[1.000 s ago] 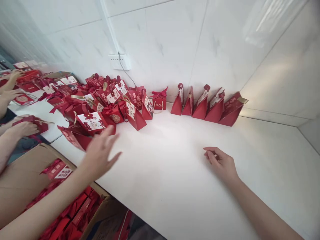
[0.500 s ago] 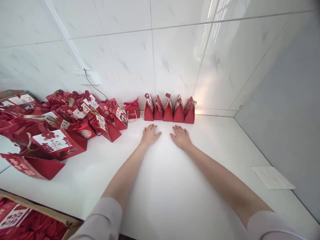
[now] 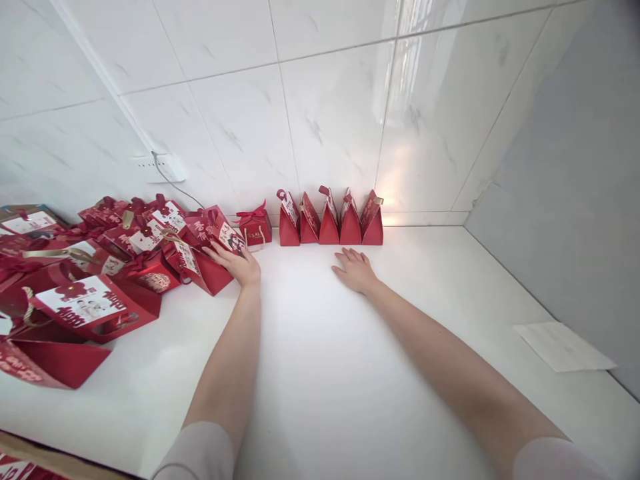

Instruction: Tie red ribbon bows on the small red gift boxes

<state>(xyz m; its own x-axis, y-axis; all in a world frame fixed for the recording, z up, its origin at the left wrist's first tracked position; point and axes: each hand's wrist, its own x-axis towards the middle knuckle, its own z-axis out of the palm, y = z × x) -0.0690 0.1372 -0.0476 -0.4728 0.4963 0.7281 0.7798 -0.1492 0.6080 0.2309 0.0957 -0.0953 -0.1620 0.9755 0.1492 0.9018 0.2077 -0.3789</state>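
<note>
My left hand [image 3: 241, 265] is at the right end of the pile, fingers stretched and apart. It lies against or just in front of a red triangular gift box [image 3: 219, 227] with a printed tag; whether it touches is hard to tell. Just left of the fingers, another triangular gift box [image 3: 213, 275] has a white tag and gold ribbon. Flat on the table rests my right hand [image 3: 355, 270], empty, its fingers spread. Beyond it, several red triangular gift boxes [image 3: 329, 228] stand upright in a row by the wall.
A small red box with a bow [image 3: 255, 230] stands left of the row. Many more red gift boxes [image 3: 100, 303] heap at the left of the white table [image 3: 320, 373]. A white sheet [image 3: 564, 345] lies at the right. A cable [image 3: 175, 187] hangs from the wall socket [image 3: 159, 168].
My left hand has moved left, from in front of the row to the edge of the pile. My right hand stays by the row. The view has shifted slightly.
</note>
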